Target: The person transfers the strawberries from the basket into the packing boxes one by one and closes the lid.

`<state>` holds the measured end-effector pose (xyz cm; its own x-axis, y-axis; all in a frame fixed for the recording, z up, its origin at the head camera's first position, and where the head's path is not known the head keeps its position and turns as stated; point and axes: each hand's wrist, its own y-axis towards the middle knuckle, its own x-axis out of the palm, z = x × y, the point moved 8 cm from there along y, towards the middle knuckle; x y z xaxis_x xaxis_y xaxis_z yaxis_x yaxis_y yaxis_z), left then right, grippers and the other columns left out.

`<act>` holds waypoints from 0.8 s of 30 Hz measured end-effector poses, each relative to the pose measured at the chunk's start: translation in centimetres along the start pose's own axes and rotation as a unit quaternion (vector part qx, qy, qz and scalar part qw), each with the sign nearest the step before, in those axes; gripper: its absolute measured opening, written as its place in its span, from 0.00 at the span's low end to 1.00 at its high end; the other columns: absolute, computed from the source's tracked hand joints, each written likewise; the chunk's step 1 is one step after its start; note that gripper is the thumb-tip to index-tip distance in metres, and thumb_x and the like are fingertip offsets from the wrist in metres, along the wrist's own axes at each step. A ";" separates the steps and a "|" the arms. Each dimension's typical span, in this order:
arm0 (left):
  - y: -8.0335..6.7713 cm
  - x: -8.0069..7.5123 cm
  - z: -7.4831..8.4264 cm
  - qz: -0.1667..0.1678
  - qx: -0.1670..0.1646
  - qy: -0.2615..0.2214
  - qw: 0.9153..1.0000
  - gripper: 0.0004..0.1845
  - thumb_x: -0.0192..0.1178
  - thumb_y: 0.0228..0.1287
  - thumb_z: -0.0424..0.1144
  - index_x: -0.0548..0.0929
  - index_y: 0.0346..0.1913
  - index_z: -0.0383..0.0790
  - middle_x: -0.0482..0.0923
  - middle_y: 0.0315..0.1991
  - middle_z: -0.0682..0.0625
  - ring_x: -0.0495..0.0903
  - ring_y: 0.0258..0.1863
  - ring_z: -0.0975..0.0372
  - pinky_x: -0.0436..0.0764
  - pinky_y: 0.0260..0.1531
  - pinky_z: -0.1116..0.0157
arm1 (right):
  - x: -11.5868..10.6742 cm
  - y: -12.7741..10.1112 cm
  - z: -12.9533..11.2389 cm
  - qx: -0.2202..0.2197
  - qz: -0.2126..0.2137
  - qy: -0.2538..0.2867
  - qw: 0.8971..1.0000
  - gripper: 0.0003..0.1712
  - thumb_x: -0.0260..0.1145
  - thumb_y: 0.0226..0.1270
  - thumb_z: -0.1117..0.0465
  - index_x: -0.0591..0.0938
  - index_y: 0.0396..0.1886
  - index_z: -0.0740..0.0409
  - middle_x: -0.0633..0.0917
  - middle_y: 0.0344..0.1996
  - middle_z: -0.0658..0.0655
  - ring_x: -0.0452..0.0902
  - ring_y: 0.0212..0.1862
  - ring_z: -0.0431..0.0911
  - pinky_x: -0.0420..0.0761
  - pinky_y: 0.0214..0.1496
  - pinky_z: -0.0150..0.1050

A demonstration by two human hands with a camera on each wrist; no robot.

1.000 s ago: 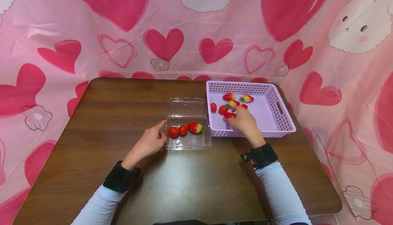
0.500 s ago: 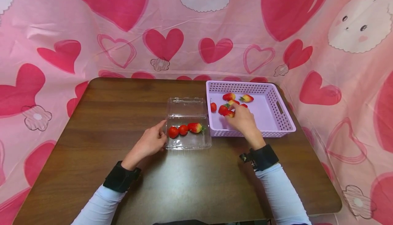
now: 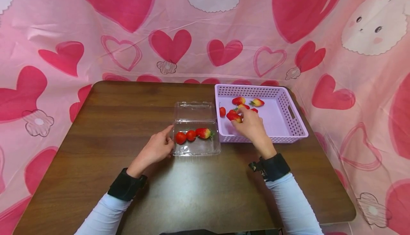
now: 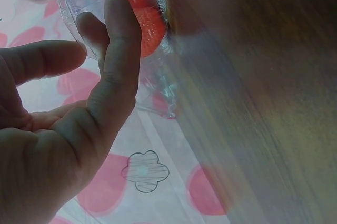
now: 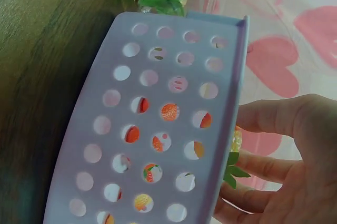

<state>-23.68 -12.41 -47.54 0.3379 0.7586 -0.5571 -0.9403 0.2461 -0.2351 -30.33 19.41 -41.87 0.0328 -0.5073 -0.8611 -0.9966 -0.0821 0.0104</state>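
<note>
Head view, centre of frame: clear plastic box sits open on the brown table, lid folded back toward the top of the frame. Three strawberries in a row lie inside it, along its far edge.

Left hand, just left of centre: fingers nearly straight, fingertips resting against the left wall of the box. Holds nothing. Left wrist view confirms this: index finger pressed flat on the clear wall, red fruit visible through the plastic behind it.

Right hand, right of centre: reaches over the near wall of the purple basket, which stands just beside the box on its right. Thumb and fingers pinch a strawberry near the basket's left side. Right wrist view shows a green leaf cap between the curled fingers, behind the perforated basket wall.

More loose strawberries lie in the upper left part of the basket.

Backdrop: pink cloth with hearts across the top of the frame
</note>
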 end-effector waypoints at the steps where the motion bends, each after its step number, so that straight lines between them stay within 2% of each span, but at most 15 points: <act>1: 0.0 0.0 0.0 0.000 0.000 -0.001 1.000 0.38 0.57 0.74 0.29 0.56 0.83 0.34 0.76 0.30 0.44 0.79 0.22 0.55 0.78 0.25 0.61 | 0.0 0.0 -0.1 -0.004 0.002 0.002 1.000 0.24 0.74 0.66 0.55 0.81 0.57 0.61 0.87 0.43 0.63 0.79 0.45 0.58 0.74 0.53 0.62; 7: 0.0 0.0 0.0 -0.001 -0.002 -0.003 1.000 0.38 0.57 0.74 0.29 0.56 0.83 0.34 0.77 0.31 0.44 0.79 0.22 0.55 0.79 0.25 0.61 | -0.3 0.0 -1.1 -0.042 0.026 0.012 0.999 0.24 0.74 0.65 0.55 0.82 0.57 0.62 0.87 0.49 0.63 0.79 0.49 0.59 0.71 0.56 0.65; 11: 0.0 0.0 0.0 -0.002 -0.001 -0.004 1.000 0.38 0.57 0.75 0.30 0.56 0.83 0.35 0.77 0.30 0.44 0.79 0.22 0.55 0.79 0.25 0.61 | -0.4 0.0 -1.5 -0.057 0.036 0.017 0.998 0.25 0.75 0.64 0.55 0.83 0.57 0.62 0.87 0.49 0.63 0.79 0.49 0.59 0.71 0.58 0.64; 16: 0.0 0.0 0.1 0.002 0.002 0.001 1.000 0.38 0.57 0.75 0.30 0.57 0.83 0.34 0.77 0.30 0.44 0.79 0.22 0.55 0.79 0.25 0.61 | -0.2 -0.1 -1.9 -0.068 0.028 0.022 0.997 0.26 0.76 0.63 0.54 0.83 0.58 0.62 0.87 0.52 0.63 0.79 0.55 0.59 0.69 0.62 0.65; 24: -0.1 0.0 0.2 0.002 0.005 0.002 1.000 0.38 0.57 0.74 0.29 0.57 0.83 0.34 0.77 0.31 0.44 0.79 0.22 0.55 0.79 0.26 0.61 | 0.1 -0.2 -2.5 -0.093 0.024 0.019 0.995 0.26 0.76 0.63 0.54 0.84 0.57 0.63 0.86 0.51 0.63 0.78 0.54 0.59 0.69 0.62 0.65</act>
<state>-23.61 -12.36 -47.38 0.3336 0.7573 -0.5615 -0.9423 0.2491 -0.2239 -29.89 17.24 -40.74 -0.0082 -0.5455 -0.8381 -0.9656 -0.2135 0.1484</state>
